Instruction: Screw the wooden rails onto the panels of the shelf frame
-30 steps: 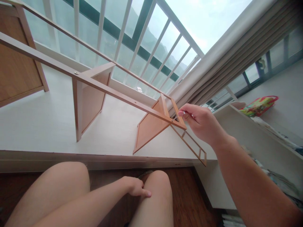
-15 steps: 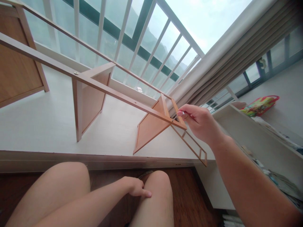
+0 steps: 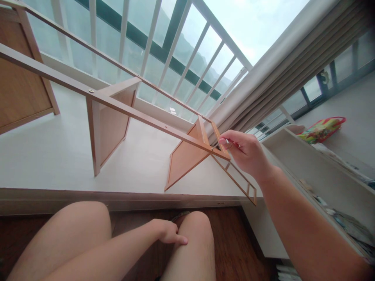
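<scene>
A light wooden shelf frame (image 3: 164,130) lies on its side on a white window platform (image 3: 58,156), with several upright panels joined by long rails. My right hand (image 3: 244,152) is raised at the frame's right end, its fingers pinched on a small metal tool (image 3: 219,144) whose tip meets the end of the front rail. My left hand (image 3: 170,233) rests loosely curled on my right knee, with one finger stretched along the thigh and nothing in it.
White window bars (image 3: 187,62) and a beige curtain (image 3: 287,58) stand behind the frame. A white shelf unit (image 3: 310,171) at the right carries a colourful bag (image 3: 320,130) and clutter. Dark wooden floor (image 3: 234,242) lies below the platform's edge.
My right hand has shifted slightly left and turned a little at the rail's end. The left hand has stayed on the knee.
</scene>
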{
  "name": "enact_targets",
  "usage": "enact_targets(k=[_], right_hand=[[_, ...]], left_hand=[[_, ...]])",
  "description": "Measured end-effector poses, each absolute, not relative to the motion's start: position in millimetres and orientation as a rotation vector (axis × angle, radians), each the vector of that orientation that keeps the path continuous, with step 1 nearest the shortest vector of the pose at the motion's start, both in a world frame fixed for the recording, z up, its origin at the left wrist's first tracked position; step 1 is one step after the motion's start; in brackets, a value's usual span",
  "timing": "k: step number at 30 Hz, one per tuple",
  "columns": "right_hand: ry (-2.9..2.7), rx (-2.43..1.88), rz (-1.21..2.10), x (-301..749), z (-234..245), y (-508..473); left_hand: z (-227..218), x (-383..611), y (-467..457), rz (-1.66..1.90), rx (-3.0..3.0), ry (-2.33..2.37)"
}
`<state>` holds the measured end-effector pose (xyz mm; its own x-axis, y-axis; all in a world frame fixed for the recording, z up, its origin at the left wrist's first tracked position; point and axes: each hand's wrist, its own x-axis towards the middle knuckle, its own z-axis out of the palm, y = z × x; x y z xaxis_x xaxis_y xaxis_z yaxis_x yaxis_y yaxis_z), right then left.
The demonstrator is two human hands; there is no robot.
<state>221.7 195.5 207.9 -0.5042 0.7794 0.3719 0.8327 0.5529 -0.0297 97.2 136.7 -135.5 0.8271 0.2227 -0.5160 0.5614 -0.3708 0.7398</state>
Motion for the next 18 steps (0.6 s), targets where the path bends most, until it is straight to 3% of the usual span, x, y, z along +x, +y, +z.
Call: enact_targets(k=[9,18], right_hand=[[-2.550,-1.302,-0.403,222,218,201],[-2.570,-1.585,-0.597,226,228,200]], left_hand=[[-138,97,136,-0.390,1.951,0.587],[-139,98,136,-0.380,1.947,0.588]])
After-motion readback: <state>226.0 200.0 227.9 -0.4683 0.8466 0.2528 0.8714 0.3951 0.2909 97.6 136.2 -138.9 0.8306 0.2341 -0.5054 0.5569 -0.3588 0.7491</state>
